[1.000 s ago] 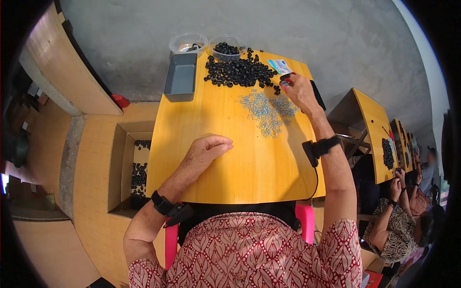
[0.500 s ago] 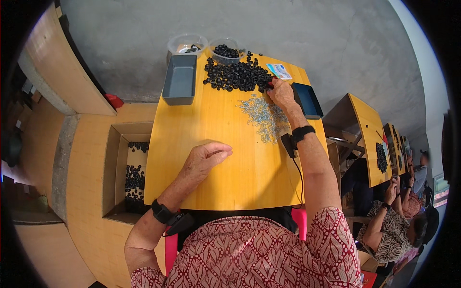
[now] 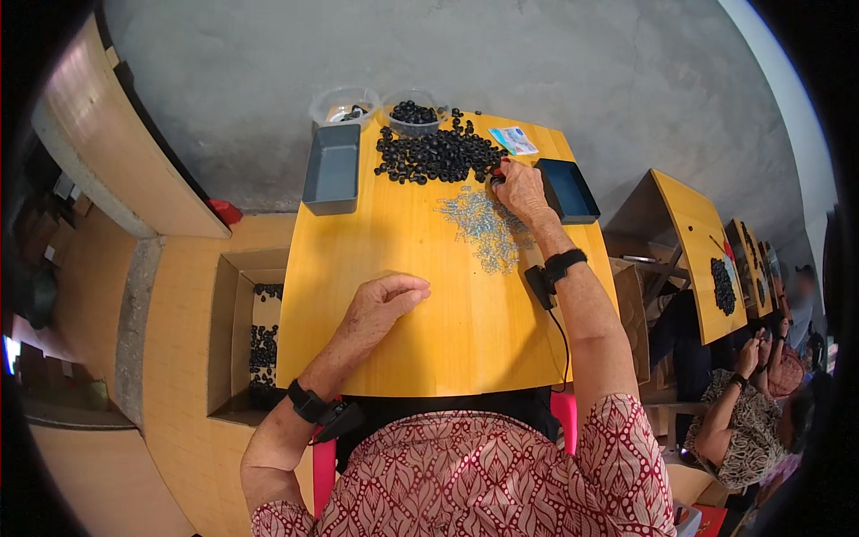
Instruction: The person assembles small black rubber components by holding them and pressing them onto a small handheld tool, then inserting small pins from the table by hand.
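Observation:
My left hand rests over the near middle of the yellow wooden table, thumb and fingers pressed together; whatever is between the fingertips is too small to make out. At the right end of a pile of small black ring-like parts, my right hand is closed. A bit of red and something dark show at its fingertips, but the back of the hand hides most of it. Just left of and below that hand lies a spread of small clear bluish pieces. Both wrists wear black straps.
A grey tray stands at the far left, a dark blue-lined tray right of my right hand. Two clear tubs with black parts stand behind, near a printed card. A cardboard box sits left of the table. People work at right.
The whole view has shifted slightly. My right hand is a little nearer to me by the black pile, still closed; my left hand has kept nearly the same place and shape.

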Tool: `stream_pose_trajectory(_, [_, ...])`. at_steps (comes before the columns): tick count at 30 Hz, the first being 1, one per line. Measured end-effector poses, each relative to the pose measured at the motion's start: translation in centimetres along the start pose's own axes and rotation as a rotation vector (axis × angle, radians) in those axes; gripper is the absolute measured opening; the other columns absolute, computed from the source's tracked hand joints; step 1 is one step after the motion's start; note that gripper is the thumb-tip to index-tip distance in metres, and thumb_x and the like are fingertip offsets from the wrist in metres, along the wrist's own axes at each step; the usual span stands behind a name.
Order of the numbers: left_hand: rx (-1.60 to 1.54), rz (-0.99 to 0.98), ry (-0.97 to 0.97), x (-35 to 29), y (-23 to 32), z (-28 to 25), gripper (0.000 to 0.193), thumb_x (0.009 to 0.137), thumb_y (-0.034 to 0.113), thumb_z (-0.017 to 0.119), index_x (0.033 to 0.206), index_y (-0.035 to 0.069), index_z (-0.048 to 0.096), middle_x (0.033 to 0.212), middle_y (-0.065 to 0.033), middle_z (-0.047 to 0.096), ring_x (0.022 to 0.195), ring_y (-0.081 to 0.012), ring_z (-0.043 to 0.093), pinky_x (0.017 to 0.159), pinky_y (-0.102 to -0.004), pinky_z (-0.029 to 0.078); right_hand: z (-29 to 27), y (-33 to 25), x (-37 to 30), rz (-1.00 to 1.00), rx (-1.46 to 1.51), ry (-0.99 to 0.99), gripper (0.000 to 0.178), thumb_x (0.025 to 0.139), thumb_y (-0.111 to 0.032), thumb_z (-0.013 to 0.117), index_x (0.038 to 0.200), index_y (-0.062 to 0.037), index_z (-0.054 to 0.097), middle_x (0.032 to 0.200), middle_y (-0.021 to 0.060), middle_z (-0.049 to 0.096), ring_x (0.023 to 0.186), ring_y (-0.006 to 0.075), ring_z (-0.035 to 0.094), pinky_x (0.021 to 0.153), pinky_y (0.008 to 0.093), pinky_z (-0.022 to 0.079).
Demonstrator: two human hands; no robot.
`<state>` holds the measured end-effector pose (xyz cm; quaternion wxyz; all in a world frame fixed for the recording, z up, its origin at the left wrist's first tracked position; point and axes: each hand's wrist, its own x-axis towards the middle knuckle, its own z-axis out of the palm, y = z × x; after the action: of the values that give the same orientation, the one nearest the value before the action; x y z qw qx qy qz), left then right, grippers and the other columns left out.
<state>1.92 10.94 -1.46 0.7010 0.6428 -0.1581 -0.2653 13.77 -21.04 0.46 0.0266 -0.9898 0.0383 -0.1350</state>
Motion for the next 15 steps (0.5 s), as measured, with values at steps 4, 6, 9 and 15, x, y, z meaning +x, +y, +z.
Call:
stream_pose_trajectory(4, [0.01, -0.03, 0.009, 0.2, 0.7, 0.6, 0.025, 0.093, 0.018, 0.063, 0.111, 0.0, 0.065, 0.103, -0.0028, 0.067, 0.098, -0.0092, 0.059, 0.087, -0.0231, 0.046, 0.2, 0.7, -0.2, -0.051, 0.067, -0.011, 0.03, 0.078, -0.021, 0.07, 0.097, 0.0013, 0.067, 0.101, 0.021, 0.066, 0.093, 0.0366, 0.064, 0.082, 0.0429, 0.052])
stream_pose_trajectory(6, [0.002, -0.031, 0.016, 0.2, 0.9, 0.8, 0.025, 0.092, 0.017, 0.064, 0.109, -0.001, 0.066, 0.1, -0.0014, 0.066, 0.094, -0.0076, 0.058, 0.084, -0.0219, 0.046, -0.1, 0.6, -0.4, -0.052, 0.087, -0.021, 0.03, 0.078, -0.021, 0.07, 0.097, 0.0015, 0.067, 0.101, 0.0209, 0.066, 0.093, 0.0371, 0.064, 0.083, 0.0432, 0.052])
stream_pose_trajectory(9, [0.023, -0.034, 0.008, 0.3, 1.1, 1.0, 0.025, 0.093, 0.018, 0.064, 0.11, -0.001, 0.066, 0.1, -0.0015, 0.066, 0.094, -0.0076, 0.058, 0.084, -0.0221, 0.046, -0.7, -0.3, -0.9, -0.061, 0.142, 0.029, 0.029, 0.076, -0.019, 0.071, 0.095, 0.0024, 0.066, 0.096, 0.0209, 0.067, 0.089, 0.0374, 0.064, 0.081, 0.0431, 0.051])
stream_pose_trajectory(15, [0.055, -0.031, 0.041, 1.0, 2.4, 0.4, 0.029, 0.095, 0.018, 0.059, 0.119, 0.001, 0.061, 0.11, -0.0072, 0.067, 0.103, -0.0135, 0.062, 0.091, -0.0253, 0.047, -5.6, -3.4, -4.5, -0.068, 0.649, 0.184, 0.022, 0.075, -0.011, 0.07, 0.094, -0.0016, 0.067, 0.088, 0.0171, 0.067, 0.086, 0.0353, 0.064, 0.075, 0.0399, 0.05])
